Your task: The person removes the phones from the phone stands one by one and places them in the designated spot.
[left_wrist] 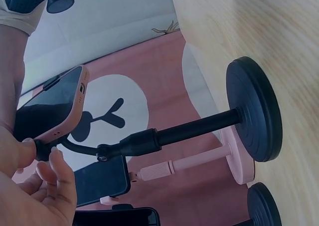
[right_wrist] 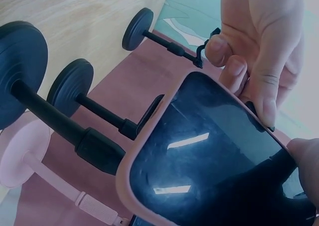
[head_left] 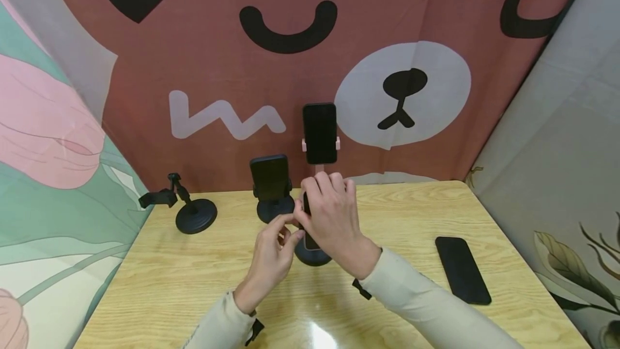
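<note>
A phone in a pink case [right_wrist: 209, 151] sits at the top of a black phone stand [left_wrist: 199, 127]. My right hand [head_left: 334, 211] grips this phone from above, covering most of it in the head view. On the phone's side edge, my left hand [head_left: 273, 252] pinches a black clamp piece [left_wrist: 43, 150] of the holder between thumb and fingers. The right wrist view has the left thumb [right_wrist: 269, 104] on that clamp, against the case edge. The stand's round base [head_left: 314, 257] rests on the table.
Behind are a black stand with a phone [head_left: 270, 176] and a pink stand holding another phone [head_left: 320, 133]. To the left stands a black stand with a bare clamp [head_left: 196, 215]. A black phone [head_left: 463, 270] lies on the wooden table [head_left: 179, 295] at right. A patterned curtain [head_left: 218, 63] hangs behind.
</note>
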`<action>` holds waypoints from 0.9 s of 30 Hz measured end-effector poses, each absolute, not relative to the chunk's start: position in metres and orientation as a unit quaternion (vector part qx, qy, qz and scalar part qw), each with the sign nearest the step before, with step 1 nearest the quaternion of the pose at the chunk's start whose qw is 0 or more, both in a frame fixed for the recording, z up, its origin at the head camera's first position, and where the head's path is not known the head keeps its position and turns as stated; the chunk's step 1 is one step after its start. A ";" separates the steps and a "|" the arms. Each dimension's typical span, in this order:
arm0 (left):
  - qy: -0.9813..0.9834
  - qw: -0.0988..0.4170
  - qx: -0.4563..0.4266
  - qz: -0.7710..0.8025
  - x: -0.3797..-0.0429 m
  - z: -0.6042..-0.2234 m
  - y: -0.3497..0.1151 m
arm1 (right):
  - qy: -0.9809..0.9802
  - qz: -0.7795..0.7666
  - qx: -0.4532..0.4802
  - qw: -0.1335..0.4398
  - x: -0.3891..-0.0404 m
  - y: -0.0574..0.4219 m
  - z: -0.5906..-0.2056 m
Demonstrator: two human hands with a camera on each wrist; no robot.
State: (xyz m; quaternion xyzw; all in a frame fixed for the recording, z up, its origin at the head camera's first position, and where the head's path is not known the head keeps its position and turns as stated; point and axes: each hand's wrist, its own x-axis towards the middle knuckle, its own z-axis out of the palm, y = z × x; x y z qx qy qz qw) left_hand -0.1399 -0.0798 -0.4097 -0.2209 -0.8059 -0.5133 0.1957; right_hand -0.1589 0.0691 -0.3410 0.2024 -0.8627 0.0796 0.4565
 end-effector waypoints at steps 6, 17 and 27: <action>-0.801 0.192 -0.223 -0.521 -0.141 -0.410 -0.081 | -0.860 0.087 0.208 0.458 -0.160 0.070 -0.341; -0.797 0.187 -0.220 -0.530 -0.141 -0.412 -0.080 | -0.858 0.102 0.216 0.455 -0.159 0.072 -0.341; -0.788 0.206 -0.225 -0.535 -0.141 -0.417 -0.079 | -0.858 0.119 0.231 0.443 -0.158 0.076 -0.341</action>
